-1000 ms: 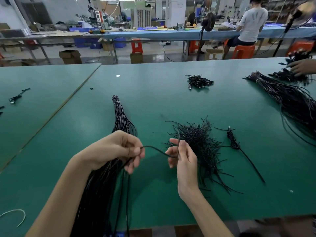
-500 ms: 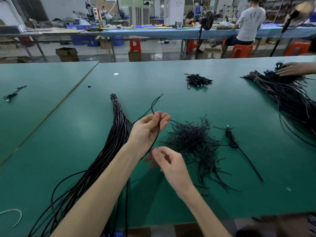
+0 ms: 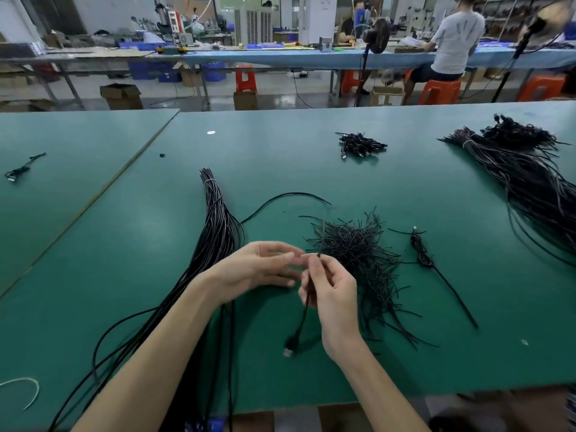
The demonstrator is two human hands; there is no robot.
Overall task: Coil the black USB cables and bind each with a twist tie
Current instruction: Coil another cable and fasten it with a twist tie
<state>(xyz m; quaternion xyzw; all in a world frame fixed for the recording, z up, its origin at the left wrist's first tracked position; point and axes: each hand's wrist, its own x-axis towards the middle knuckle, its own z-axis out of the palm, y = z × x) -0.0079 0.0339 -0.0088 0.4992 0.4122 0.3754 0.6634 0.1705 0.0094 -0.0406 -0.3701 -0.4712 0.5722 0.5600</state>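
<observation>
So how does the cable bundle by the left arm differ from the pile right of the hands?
The cable bundle has long strands lying roughly parallel, cinched by a pale band near its far end; the twist-tie pile has short strands pointing every way. The bundle reaches past the table's near edge; the pile sits wholly on it. Both are black.

This is a factory assembly floor. A long green-matted desk (image 3: pixel 405 188) carries bundled black cables (image 3: pixel 218 226) and a heap of twist ties (image 3: pixel 358 254). At the far side run blue-topped desks (image 3: pixel 280 59) with orange stools (image 3: pixel 439 90), cardboard boxes (image 3: pixel 121 96) on the floor, machinery (image 3: pixel 172 20) at far left and a seated worker (image 3: pixel 452 42) at far right.
</observation>
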